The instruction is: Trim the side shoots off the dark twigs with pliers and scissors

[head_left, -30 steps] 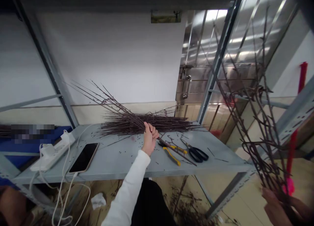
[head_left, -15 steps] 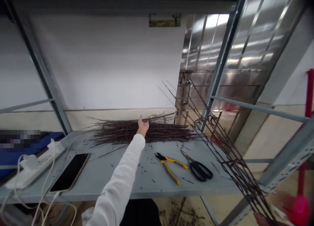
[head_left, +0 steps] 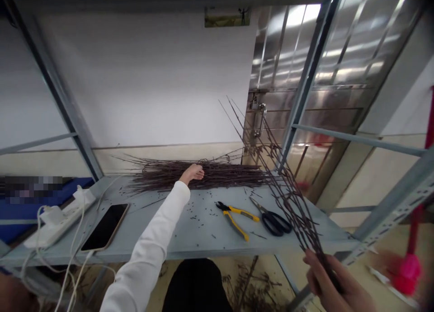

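Observation:
A long heap of thin dark brown twigs (head_left: 230,175) lies across the back of the shelf. My left hand (head_left: 194,172) is over the middle of this heap, its fingers reaching to the right above the twigs; I see no twig clearly gripped in it. At the lower right my right hand (head_left: 334,280) is wrapped round the lower end of a bundle of twigs (head_left: 288,185). That bundle slants up and left, past the shelf's right end. Yellow-handled cutting pliers (head_left: 237,217) and dark-handled scissors (head_left: 273,220) lie in front of the heap.
The grey metal shelf (head_left: 162,253) has uprights at both sides. On its left are a phone (head_left: 106,226) and a white power strip (head_left: 57,226) with cables. Small twig scraps dot the surface, and more twigs (head_left: 251,282) lie below. A metal door (head_left: 274,77) stands behind, right.
My right hand has come further into view with its twig bundle, moving up and left. My left hand has turned, its thumb no longer sticking up, and the twigs beside it lie lower.

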Demonstrator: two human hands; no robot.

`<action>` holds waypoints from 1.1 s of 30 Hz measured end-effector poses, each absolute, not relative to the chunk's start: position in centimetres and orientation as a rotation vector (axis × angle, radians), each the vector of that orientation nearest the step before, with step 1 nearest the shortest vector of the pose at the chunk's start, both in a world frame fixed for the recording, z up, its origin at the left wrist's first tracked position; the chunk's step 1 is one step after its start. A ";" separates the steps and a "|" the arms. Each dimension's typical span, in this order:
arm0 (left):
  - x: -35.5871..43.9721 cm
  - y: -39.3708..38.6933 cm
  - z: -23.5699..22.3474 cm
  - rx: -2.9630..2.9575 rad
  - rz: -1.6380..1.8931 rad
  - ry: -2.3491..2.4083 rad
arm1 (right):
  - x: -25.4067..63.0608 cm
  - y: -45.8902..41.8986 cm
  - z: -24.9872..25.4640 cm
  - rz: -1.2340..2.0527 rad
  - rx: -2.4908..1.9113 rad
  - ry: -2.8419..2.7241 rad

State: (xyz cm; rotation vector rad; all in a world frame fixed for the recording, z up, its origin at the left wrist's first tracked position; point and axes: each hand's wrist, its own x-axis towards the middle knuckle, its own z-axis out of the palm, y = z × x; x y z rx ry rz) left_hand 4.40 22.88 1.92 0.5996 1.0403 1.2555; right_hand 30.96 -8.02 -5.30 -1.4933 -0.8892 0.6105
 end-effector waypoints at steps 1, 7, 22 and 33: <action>4.2 22.1 2.0 0.658 1.213 1.059 | 29.8 -7.8 -4.7 0.673 -1.427 -0.861; 4.6 14.4 1.7 1.034 0.968 0.987 | 20.9 -4.9 -2.3 1.186 -0.887 -0.677; 2.1 -7.0 -4.4 1.110 0.851 0.787 | 13.7 -1.0 -0.6 1.324 -0.599 -0.841; 4.7 -6.7 -6.2 0.988 1.361 0.937 | 13.6 -4.0 -3.3 1.207 -0.940 -0.996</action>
